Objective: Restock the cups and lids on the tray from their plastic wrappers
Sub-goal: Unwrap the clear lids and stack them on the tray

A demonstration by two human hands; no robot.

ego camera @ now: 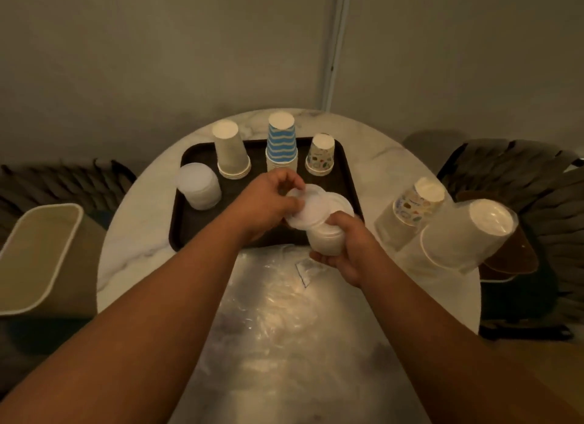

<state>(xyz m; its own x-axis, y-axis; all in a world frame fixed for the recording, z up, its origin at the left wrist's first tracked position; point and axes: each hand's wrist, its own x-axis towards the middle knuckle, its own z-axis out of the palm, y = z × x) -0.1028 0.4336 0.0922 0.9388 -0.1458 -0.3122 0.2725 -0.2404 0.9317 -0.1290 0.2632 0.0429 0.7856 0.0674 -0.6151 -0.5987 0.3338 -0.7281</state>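
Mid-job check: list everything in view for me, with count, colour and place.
tray: one, dark, table's far half
plain cup stack: one, beige, tray's far left
striped cup stack: one, blue-white, tray's far middle
patterned cup stack: one, white, tray's far right
lid stack: one, white, tray's left
held lids: one stack, white, over tray's near edge
wrapped cup sleeves: two, table's right
empty wrapper: one, clear, near side
bin: one, beige, left
left hand: pinches top lid
right hand: grips held lids

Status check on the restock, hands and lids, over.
Right hand grips the lid stack. Left hand pinches the top lid. Both over the tray near edge. Empty wrapper lies in front; nothing blocking.
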